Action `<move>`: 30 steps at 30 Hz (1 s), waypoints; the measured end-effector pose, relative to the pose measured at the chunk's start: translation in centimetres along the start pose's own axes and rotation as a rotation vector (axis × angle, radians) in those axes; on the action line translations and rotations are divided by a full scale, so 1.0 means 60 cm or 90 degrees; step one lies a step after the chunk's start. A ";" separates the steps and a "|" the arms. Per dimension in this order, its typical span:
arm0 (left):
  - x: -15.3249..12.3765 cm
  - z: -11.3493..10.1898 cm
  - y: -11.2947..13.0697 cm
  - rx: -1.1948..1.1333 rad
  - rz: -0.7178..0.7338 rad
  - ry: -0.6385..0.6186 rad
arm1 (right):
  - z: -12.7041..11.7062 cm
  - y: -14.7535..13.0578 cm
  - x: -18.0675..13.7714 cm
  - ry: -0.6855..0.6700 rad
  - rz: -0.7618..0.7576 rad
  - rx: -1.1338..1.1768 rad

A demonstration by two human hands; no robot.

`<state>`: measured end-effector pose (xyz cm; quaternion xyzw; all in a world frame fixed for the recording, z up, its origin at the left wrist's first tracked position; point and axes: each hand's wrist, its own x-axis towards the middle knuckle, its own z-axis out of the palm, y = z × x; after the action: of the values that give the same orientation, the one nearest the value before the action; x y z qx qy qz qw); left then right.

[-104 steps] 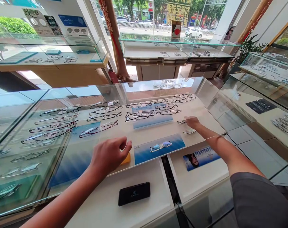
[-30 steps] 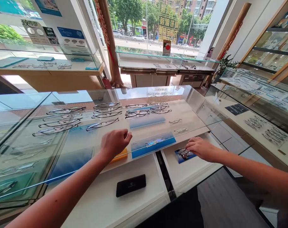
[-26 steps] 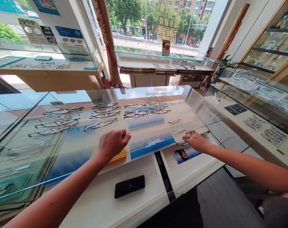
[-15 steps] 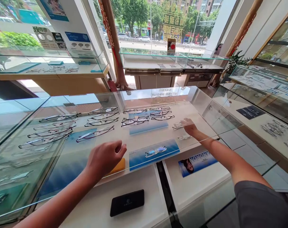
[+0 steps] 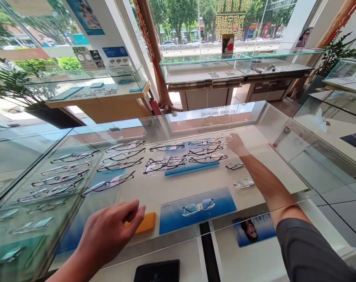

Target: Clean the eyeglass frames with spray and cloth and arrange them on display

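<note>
My right hand (image 5: pixel 236 145) reaches into the glass display case, its fingers bent together at the right end of the back row. Just left of the fingertips lies a pair of eyeglasses (image 5: pixel 205 142); I cannot make out whether the fingers grip its frame. Two smaller pairs of eyeglasses (image 5: pixel 235 167) sit nearer me, below the right wrist. Loosely curled, my left hand (image 5: pixel 110 229) hovers at the front of the case with nothing visible in it. Beside its thumb is an orange case (image 5: pixel 147 223). Rimless-looking glasses (image 5: pixel 199 207) rest on a blue card (image 5: pixel 169 221).
Several rows of eyeglasses (image 5: pixel 107 184) fill the case's left and middle. Its glass edge (image 5: pixel 192 227) runs between me and the goods. A black case (image 5: pixel 157 270) and a printed leaflet (image 5: pixel 254 231) lie at the front. Other glass counters (image 5: pixel 207 58) stand by the windows.
My right hand has moved from the small glasses at the right to the back row. My left hand has shifted nearer and left, its fingers slightly looser. The view has tilted down.
</note>
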<state>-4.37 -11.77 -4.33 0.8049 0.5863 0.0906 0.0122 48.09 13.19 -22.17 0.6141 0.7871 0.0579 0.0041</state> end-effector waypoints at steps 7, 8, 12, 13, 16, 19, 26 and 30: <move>-0.003 -0.008 0.008 -0.009 -0.011 0.003 | 0.009 -0.002 0.029 -0.030 0.000 -0.049; -0.003 -0.009 0.009 -0.010 -0.013 0.001 | 0.009 -0.002 0.028 -0.035 -0.001 -0.050; -0.001 -0.009 0.008 -0.010 -0.013 -0.002 | 0.011 -0.001 0.017 -0.052 -0.008 -0.047; -0.001 -0.009 0.007 -0.008 -0.013 0.000 | 0.013 -0.001 0.012 -0.054 -0.010 -0.045; 0.003 -0.008 0.002 -0.001 -0.010 -0.012 | 0.018 -0.002 -0.009 -0.056 -0.015 -0.042; 0.006 -0.008 0.000 -0.001 -0.004 -0.024 | 0.022 -0.004 -0.036 -0.050 -0.021 -0.047; 0.009 -0.008 0.005 -0.006 -0.004 -0.012 | 0.021 -0.013 -0.075 -0.040 -0.016 -0.071; 0.011 -0.006 0.000 -0.007 0.002 -0.028 | 0.019 -0.013 -0.071 -0.036 -0.002 -0.076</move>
<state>-4.22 -11.15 -3.91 0.8074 0.5843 0.0758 0.0292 48.47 8.97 -23.66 0.6131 0.7826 0.0876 0.0628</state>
